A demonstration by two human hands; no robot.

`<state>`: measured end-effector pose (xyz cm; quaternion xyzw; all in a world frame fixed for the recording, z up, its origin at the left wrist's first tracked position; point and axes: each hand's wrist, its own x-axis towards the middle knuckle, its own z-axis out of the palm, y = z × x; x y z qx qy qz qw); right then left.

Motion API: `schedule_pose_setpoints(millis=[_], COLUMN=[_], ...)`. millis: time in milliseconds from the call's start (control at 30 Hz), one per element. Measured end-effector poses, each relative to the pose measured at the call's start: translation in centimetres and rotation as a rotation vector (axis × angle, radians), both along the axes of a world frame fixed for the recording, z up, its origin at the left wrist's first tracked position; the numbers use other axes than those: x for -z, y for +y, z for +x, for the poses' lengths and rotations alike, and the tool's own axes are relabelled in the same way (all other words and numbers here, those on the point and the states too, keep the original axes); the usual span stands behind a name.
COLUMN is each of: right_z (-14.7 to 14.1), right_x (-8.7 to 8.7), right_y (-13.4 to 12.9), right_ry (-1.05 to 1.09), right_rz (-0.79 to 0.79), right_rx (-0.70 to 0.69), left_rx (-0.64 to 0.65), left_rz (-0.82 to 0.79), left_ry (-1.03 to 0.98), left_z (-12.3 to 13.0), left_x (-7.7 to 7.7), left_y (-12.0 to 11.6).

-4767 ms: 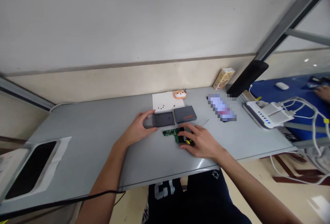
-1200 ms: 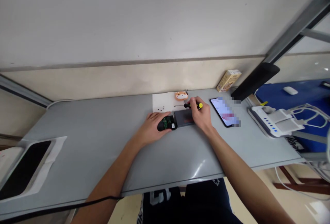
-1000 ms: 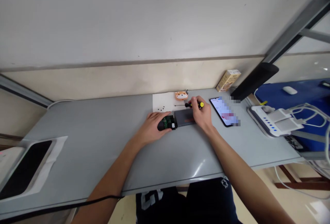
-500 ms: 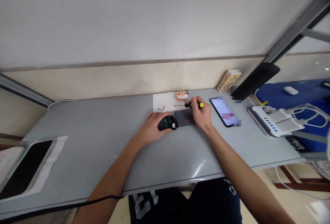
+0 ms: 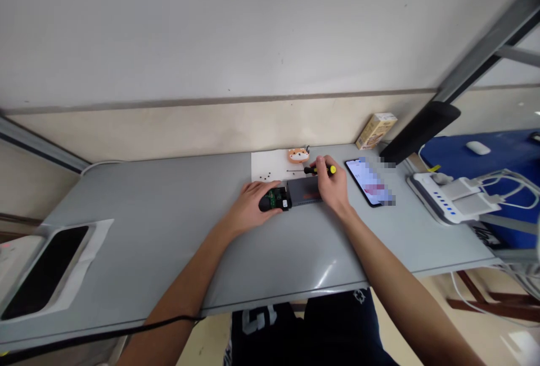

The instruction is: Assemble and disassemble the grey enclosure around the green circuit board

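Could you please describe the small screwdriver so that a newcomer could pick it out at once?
On the grey desk, find the white sheet of paper by the back edge, with an orange animal-face figure at its corner. The person's right hand, just beside it, grips the small screwdriver: black with a yellow end, its thin shaft pointing left over the paper.

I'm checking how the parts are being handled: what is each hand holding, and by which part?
The right hand holds a yellow-capped screwdriver by its black handle, in the fingertips. The left hand grips a green circuit board from above, over its black end.
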<state>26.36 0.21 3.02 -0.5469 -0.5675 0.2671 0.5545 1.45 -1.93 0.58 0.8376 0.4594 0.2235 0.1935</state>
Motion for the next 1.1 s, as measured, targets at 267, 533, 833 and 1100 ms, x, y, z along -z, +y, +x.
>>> schedule_pose_setpoints(millis=[267, 533, 833, 1100], right_z=[-0.1, -1.2, -0.8, -0.9], right_x=[-0.1, 0.1, -0.2, -0.7], right_y=[0.2, 0.4, 0.3, -0.3], right_ry=[0.05, 0.371, 0.366, 0.446], right_rz=[-0.017, -0.234, -0.33, -0.407], right_rx=[0.006, -0.064, -0.046, -0.119], left_rx=[-0.021, -0.045, -0.015, -0.178], left_rz=[-0.019, -0.036, 0.036, 0.098], left_ry=[-0.017, -0.03, -0.046, -0.223], left_z=[0.1, 0.5, 0.5, 0.0], left_x=[0.0, -1.0, -0.7, 0.0], left_y=[-0.1, -0.7, -0.6, 0.4])
